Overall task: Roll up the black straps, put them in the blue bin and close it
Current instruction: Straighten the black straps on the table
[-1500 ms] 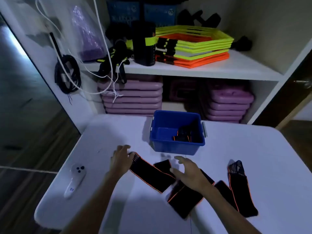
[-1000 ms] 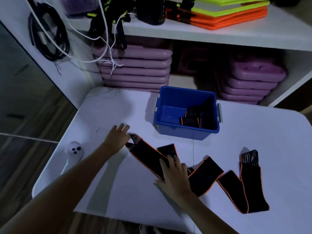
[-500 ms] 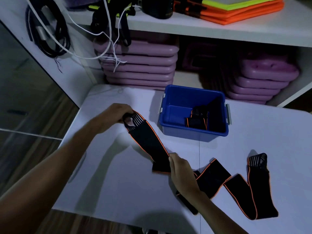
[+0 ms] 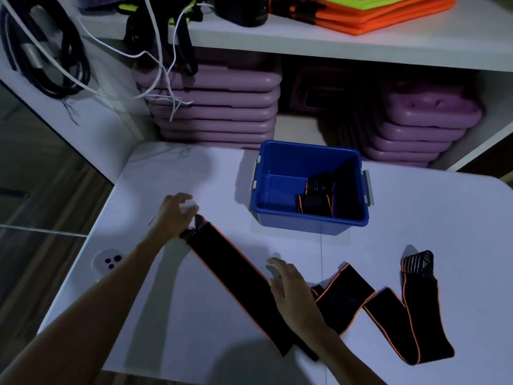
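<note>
A long black strap (image 4: 236, 276) with orange edging lies stretched diagonally across the white table (image 4: 444, 212). My left hand (image 4: 175, 215) grips its striped upper-left end. My right hand (image 4: 294, 293) rests flat on the strap's middle, fingers spread. To the right of that hand the strap zigzags on, ending in another striped tip (image 4: 416, 263). The blue bin (image 4: 309, 220) stands open behind the strap, with a rolled black strap (image 4: 316, 200) inside. No lid is in view.
A white remote (image 4: 107, 263) lies near the table's left edge, partly behind my left forearm. Behind the table, white shelves hold purple stacked cases (image 4: 219, 107), orange and yellow panels (image 4: 374, 12), black cables (image 4: 55, 59) and hanging white cords (image 4: 161, 65).
The folded strap is now pulled out straight along the table. My left hand has lowered its end onto the surface, and my right hand has opened flat on the middle.
</note>
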Demonstrator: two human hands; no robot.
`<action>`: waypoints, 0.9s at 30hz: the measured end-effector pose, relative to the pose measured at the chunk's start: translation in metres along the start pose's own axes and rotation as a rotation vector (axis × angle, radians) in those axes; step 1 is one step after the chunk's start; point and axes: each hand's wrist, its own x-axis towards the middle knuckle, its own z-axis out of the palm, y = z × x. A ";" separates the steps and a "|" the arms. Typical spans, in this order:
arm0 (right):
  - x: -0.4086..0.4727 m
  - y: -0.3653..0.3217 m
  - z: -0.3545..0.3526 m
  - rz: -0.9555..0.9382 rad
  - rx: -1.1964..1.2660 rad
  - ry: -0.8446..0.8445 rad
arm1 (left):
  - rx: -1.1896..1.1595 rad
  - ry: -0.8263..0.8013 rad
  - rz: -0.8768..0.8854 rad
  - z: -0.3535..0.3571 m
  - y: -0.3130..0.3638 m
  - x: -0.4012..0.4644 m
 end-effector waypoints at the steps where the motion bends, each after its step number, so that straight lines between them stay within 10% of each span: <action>1: -0.002 0.000 -0.005 0.001 0.023 0.026 | 0.047 0.079 0.099 0.001 0.008 0.001; 5: -0.006 0.007 -0.035 0.045 0.165 0.107 | -0.039 0.342 0.564 0.006 0.092 -0.005; 9: -0.008 0.022 -0.066 0.086 0.217 0.198 | 0.024 0.059 0.759 0.047 0.186 -0.011; 14: -0.006 0.034 -0.103 0.114 0.240 0.313 | 0.303 -0.401 0.501 0.136 0.238 0.004; 27: 0.033 0.035 -0.167 -0.014 0.259 0.548 | 0.244 -0.251 0.082 0.214 0.274 0.017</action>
